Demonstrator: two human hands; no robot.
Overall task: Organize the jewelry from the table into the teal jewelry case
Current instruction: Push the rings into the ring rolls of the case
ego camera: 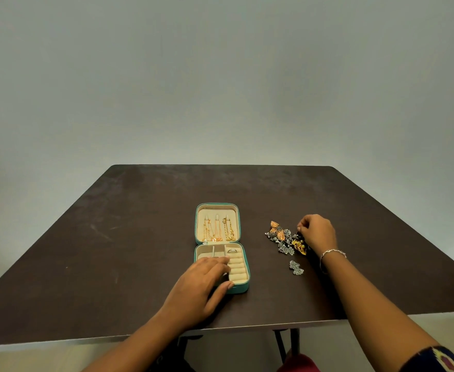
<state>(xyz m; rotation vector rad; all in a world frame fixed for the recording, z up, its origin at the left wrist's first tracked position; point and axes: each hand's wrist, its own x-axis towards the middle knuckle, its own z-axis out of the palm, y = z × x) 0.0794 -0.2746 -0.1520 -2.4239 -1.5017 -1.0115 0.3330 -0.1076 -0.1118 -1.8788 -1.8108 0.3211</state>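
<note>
Dark brown tabletop [140, 237] fills the middle of the frame, with bare surface to the left of and behind the things, its far edge meeting a pale wall [220, 76] and its near edge running across the lower frame. At centre the teal jewelry case [238, 289] lies open: gold chains [216, 229] hang in the cream lid, and the near tray holds ring rolls [238, 269] and one ring [232, 251]. Of the two hands, the left hand [199, 285] rests on the tray, fingers fairly straight, thumb against the case's near wall, hiding the tray's left part. Right of the case, apart from it, sits a jewelry pile [282, 237] of silver, orange and gold pieces, too tangled to sort out; one silver piece [296, 267] lies just below it. The right hand [318, 232], with a bracelet [332, 253] at the wrist, curls over the pile's right edge; whether it pinches anything cannot be told.
</note>
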